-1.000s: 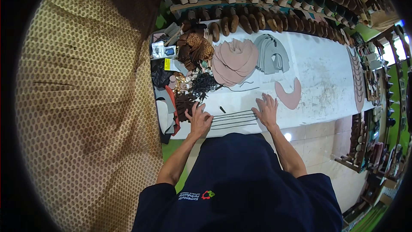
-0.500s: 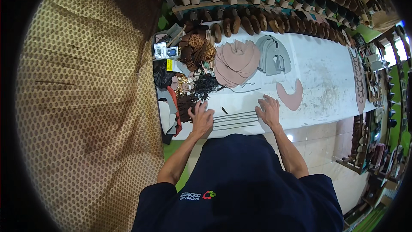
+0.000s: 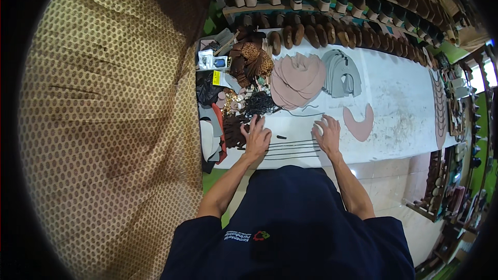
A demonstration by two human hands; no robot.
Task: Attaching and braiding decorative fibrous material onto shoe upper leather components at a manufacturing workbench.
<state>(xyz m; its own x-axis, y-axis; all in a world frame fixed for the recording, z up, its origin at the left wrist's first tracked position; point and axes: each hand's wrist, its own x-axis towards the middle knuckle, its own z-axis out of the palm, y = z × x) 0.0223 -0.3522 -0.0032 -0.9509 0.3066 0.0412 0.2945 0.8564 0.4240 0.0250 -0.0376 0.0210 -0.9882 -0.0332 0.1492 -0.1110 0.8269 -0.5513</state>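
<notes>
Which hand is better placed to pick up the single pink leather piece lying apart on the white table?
Right. The right hand rests on the dark strips just beside the pink leather piece; the left hand lies farther off, near the dark scraps.

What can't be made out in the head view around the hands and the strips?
- Palms of left hand and right hand: face down, so contact underneath is hidden.
- Thin dark strips: too small to count; ends run under both hands.
- Small dark piece: too small to identify.
- Table near edge: hidden by the torso.
</notes>
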